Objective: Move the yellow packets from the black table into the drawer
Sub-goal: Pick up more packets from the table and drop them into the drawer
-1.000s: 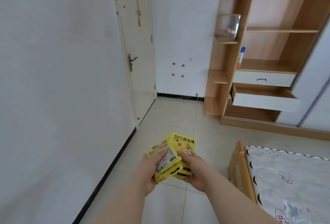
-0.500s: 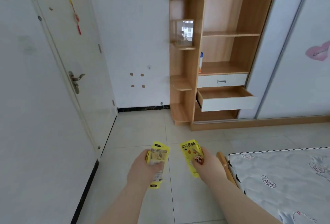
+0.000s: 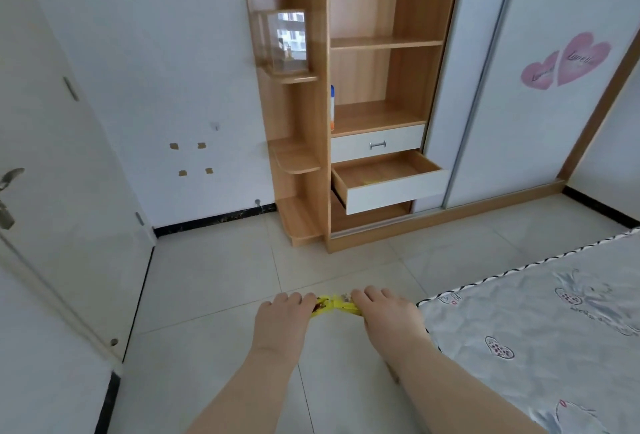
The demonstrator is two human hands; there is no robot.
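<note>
Some yellow packets [image 3: 336,307], apparently edge-on, mostly hidden.

Thin yellow packets [image 3: 329,306], edge-on in mid-air, well apart from the open white-fronted drawer [image 3: 394,193].

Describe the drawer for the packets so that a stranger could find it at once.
Look at the wooden shelf unit left of the white sliding door. Near its bottom sit two white-fronted drawers, one above the other. Pick the lower drawer: it is pulled out, while the upper drawer is shut.
</note>
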